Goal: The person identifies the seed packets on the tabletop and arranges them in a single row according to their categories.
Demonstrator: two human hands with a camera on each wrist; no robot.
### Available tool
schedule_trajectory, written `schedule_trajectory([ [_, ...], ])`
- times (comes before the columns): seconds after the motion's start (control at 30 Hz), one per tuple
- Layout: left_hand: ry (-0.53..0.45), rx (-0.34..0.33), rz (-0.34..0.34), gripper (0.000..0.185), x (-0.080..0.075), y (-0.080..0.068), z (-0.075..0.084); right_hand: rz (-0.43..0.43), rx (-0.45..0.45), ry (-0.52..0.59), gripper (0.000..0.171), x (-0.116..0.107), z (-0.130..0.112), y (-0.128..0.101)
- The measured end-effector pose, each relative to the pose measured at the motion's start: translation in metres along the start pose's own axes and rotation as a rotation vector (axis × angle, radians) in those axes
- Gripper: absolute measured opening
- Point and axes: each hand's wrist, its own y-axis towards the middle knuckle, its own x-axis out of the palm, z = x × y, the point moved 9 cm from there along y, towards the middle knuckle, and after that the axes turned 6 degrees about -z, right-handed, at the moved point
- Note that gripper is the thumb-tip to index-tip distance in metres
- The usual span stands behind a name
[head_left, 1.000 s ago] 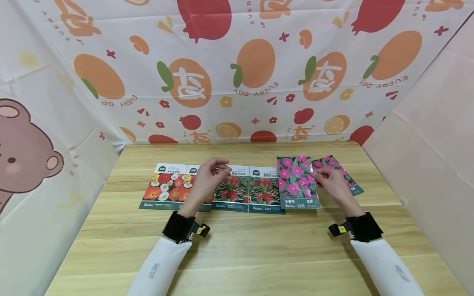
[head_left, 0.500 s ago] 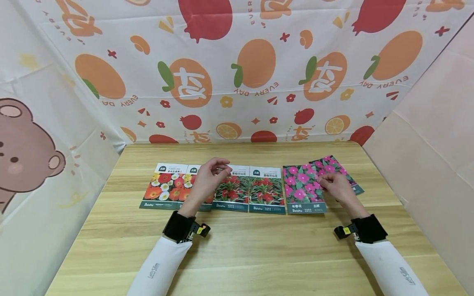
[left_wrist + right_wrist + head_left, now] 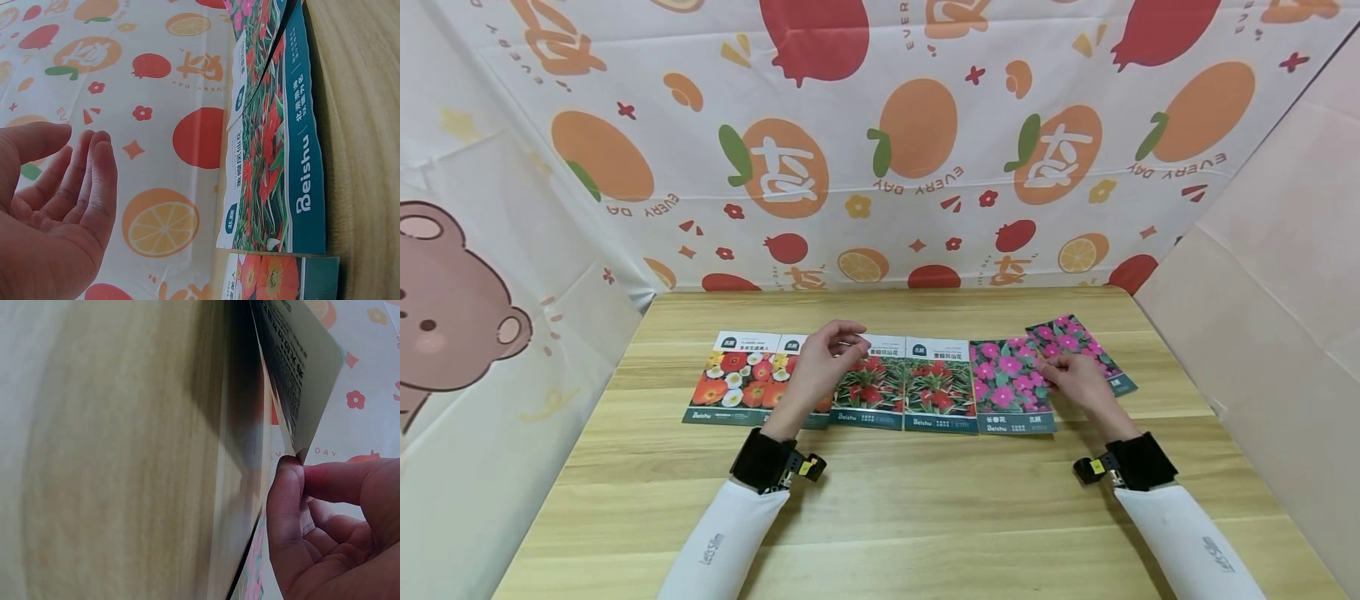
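Several flower seed packets lie in a row on the wooden table. My right hand pinches the right edge of a pink-flower packet between thumb and finger. That packet lies at the right end of the row, and its edge is lifted a little off the wood. My left hand hovers over the row with fingers loosely curled and holds nothing. Below it are two red-plant packets and orange-and-white flower packets. The left wrist view shows my left hand's fingers beside a red-plant packet.
A second pink-flower packet lies askew behind my right hand. A fruit-print cloth hangs behind the table, a bear-print sheet stands at the left and a plain panel at the right. Bare wood spans the front of the table.
My right hand has lowered the pink-flower packet from a raised tilt down flat beside the red-plant packets. My left hand has stayed where it was.
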Motion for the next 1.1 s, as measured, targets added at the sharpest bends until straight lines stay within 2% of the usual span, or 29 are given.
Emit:
schedule_trajectory([
  [0.07, -0.006, 0.018, 0.000, 0.030, 0.001, 0.000, -0.001, 0.000, 0.001, -0.011, 0.033, 0.000, 0.000, 0.000],
  [0.1, -0.015, 0.045, -0.008, 0.030, 0.002, 0.005, -0.013, -0.001, -0.001, -0.013, 0.033, 0.001, 0.001, 0.000],
  [0.13, -0.014, 0.061, -0.010, 0.031, 0.002, 0.006, -0.018, 0.001, 0.002, -0.018, 0.033, 0.001, 0.001, 0.000],
  [0.3, -0.028, 0.110, -0.013, 0.036, 0.002, 0.009, -0.028, -0.007, 0.004, -0.036, 0.034, 0.003, 0.003, 0.001],
  [0.33, -0.019, 0.097, -0.002, 0.036, 0.002, 0.004, -0.017, -0.009, 0.006, -0.043, 0.034, 0.003, 0.003, 0.001],
  [0.37, -0.020, 0.088, 0.001, 0.035, 0.002, 0.002, -0.012, -0.011, 0.007, -0.049, 0.034, 0.003, 0.003, 0.001],
  [0.43, -0.009, 0.069, -0.001, 0.034, 0.001, 0.003, -0.011, -0.013, 0.011, -0.061, 0.035, 0.003, 0.002, 0.001],
  [0.47, -0.011, 0.053, 0.001, 0.033, 0.001, 0.001, -0.004, -0.012, 0.016, -0.066, 0.036, 0.003, 0.002, 0.001],
  [0.57, -0.009, 0.014, -0.007, 0.031, 0.001, 0.000, -0.002, -0.006, 0.015, -0.095, 0.036, 0.001, -0.001, -0.001],
  [0.63, -0.007, 0.021, -0.012, 0.033, 0.000, 0.001, -0.003, 0.016, 0.007, -0.137, 0.036, -0.002, -0.005, -0.002],
  [0.67, 0.001, 0.039, -0.006, 0.034, 0.000, 0.003, -0.010, 0.029, -0.001, -0.163, 0.037, -0.004, -0.007, -0.004],
  [0.8, -0.008, 0.102, 0.020, 0.044, -0.005, 0.018, -0.058, 0.127, -0.076, -0.277, 0.038, -0.023, -0.020, -0.008],
  [0.87, -0.032, 0.111, 0.027, 0.048, -0.006, 0.025, -0.081, 0.180, -0.106, -0.323, 0.035, -0.037, -0.024, -0.009],
  [0.9, -0.045, 0.106, 0.027, 0.049, -0.007, 0.028, -0.086, 0.208, -0.122, -0.340, 0.033, -0.046, -0.026, -0.009],
  [1.03, -0.039, 0.108, 0.013, 0.050, -0.005, 0.026, -0.081, 0.269, -0.144, -0.411, 0.027, -0.075, -0.020, -0.006],
  [1.1, -0.025, 0.113, 0.004, 0.048, -0.003, 0.023, -0.070, 0.268, -0.132, -0.438, 0.027, -0.083, -0.015, -0.002],
])
